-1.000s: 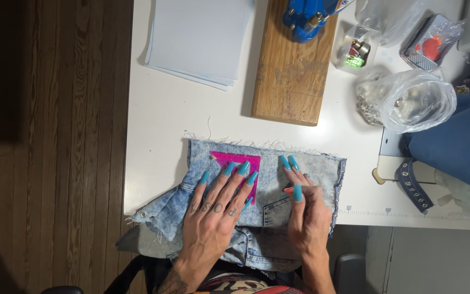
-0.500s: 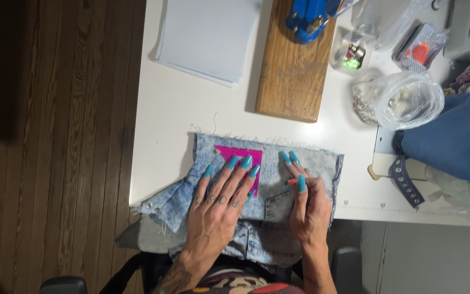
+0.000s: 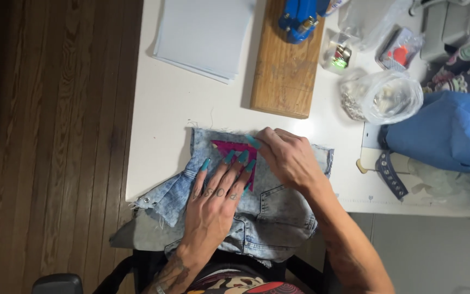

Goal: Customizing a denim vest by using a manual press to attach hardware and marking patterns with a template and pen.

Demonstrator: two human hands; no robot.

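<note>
While left hand fingers spread flat on denim, right hand fingers pinch pink patch

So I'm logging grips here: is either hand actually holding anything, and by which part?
Nothing is lifted. The left hand presses flat on the denim piece below the pink patch; the right hand pins the patch's upper right edge.

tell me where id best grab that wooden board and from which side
Probably the wooden board at its near short end, coming from the person's side. That end lies bare on the white table, with its edge showing a lip to pinch. The far end carries a blue tool, and a plastic bag crowds the right edge.
</note>
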